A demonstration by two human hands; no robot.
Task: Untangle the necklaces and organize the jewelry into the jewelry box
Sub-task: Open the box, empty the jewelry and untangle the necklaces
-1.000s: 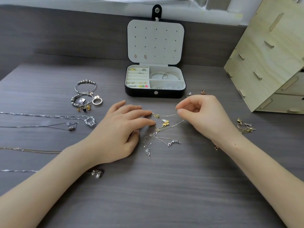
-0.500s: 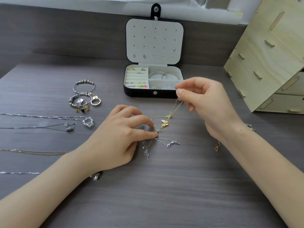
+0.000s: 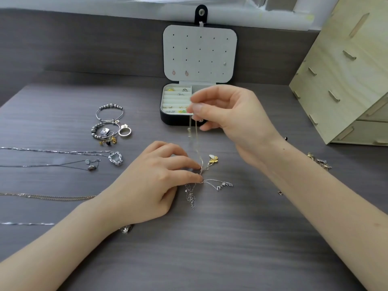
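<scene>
A tangle of thin silver and gold necklaces (image 3: 206,182) lies on the grey table, with a gold butterfly pendant (image 3: 213,159) and a silver winged pendant (image 3: 225,184). My left hand (image 3: 155,181) pins the knot to the table with thumb and forefinger. My right hand (image 3: 227,116) is raised above it, pinching a fine chain (image 3: 196,139) that runs taut down to the knot. The black jewelry box (image 3: 180,119) stands open behind, partly hidden by my right hand; rings and studs sit in its left slots, and earrings hang on its white lid (image 3: 199,53).
Beaded bracelets and a ring (image 3: 111,127) lie at the left. Several straightened necklaces (image 3: 63,157) stretch toward the left edge. Small gold and silver pieces (image 3: 319,161) lie at the right. A wooden drawer unit (image 3: 346,70) stands at the right back.
My right hand has lifted its chain higher and moved left, up in front of the box. My left hand stays pressed on the knot.
</scene>
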